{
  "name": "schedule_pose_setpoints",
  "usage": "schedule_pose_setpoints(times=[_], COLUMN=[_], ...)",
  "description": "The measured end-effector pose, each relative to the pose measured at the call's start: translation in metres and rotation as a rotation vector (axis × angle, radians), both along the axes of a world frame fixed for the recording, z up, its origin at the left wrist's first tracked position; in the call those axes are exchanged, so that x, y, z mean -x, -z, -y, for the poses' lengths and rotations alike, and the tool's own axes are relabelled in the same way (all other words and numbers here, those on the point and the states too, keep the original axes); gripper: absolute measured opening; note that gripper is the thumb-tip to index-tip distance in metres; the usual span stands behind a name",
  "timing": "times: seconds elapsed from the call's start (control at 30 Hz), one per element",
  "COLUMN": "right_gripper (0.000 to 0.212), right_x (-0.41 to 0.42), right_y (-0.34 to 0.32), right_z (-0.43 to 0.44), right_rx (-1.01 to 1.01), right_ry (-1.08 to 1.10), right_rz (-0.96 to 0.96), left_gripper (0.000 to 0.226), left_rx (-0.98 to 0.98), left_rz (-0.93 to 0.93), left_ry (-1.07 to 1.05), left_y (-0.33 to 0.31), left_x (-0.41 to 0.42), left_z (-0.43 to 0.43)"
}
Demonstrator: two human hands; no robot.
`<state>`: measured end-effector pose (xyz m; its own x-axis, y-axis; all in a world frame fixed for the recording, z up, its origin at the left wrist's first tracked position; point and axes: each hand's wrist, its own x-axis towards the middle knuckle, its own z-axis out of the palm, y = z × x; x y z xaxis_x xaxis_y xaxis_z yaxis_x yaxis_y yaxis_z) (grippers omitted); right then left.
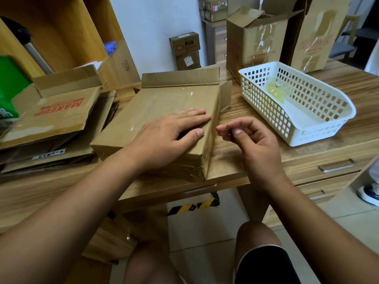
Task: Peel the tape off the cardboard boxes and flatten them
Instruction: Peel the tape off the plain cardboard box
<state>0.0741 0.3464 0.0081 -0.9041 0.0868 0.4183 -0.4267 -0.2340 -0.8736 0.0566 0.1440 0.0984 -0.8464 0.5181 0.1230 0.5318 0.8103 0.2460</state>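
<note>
A brown cardboard box (160,111) lies flat on the wooden desk (235,160), wrapped in glossy clear tape (190,173), with its far flaps open. My left hand (170,132) presses palm-down on the box's top near its right edge, fingers straight. My right hand (250,140) hovers just right of that edge, fingers curled, with thumb and fingertips pinched together on a barely visible end of clear tape. A loose strip of tape (224,108) hangs off the right flap.
A white plastic basket (320,128) with a wad of peeled tape (275,92) stands to the right. Flattened boxes (55,119) are stacked at the left. Upright taped boxes (254,42) stand at the back right. Wooden shelves stand at the left, and drawers sit under the desk.
</note>
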Motion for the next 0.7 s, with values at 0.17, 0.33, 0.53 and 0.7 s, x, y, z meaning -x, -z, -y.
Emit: schedule_pose_setpoints(times=[0.17,0.33,0.53,0.7], right_gripper=[0.019,0.019,0.019,0.017], right_x=[-0.0011,-0.0011,-0.0017,-0.0032], right_y=[-0.0008,-0.0011,0.0006,0.0043], right_z=[0.0023,0.0016,0.0026,0.0027], right_rx=[-0.076,-0.083,-0.075,-0.124], right_ry=[-0.011,-0.033,0.010,0.049], right_rz=[-0.017,-0.023,-0.056,-0.085], left_gripper=[0.053,0.053,0.053,0.053], left_rx=[-0.003,-0.005,-0.009,-0.006], left_rz=[-0.008,-0.002,-0.002,-0.010], left_ry=[0.000,-0.002,-0.001,0.002], left_y=[-0.0003,-0.0001,0.0003,0.0008], left_x=[-0.0007,-0.0001,0.0001,0.0009], left_z=[-0.0001,0.0000,0.0000,-0.0001])
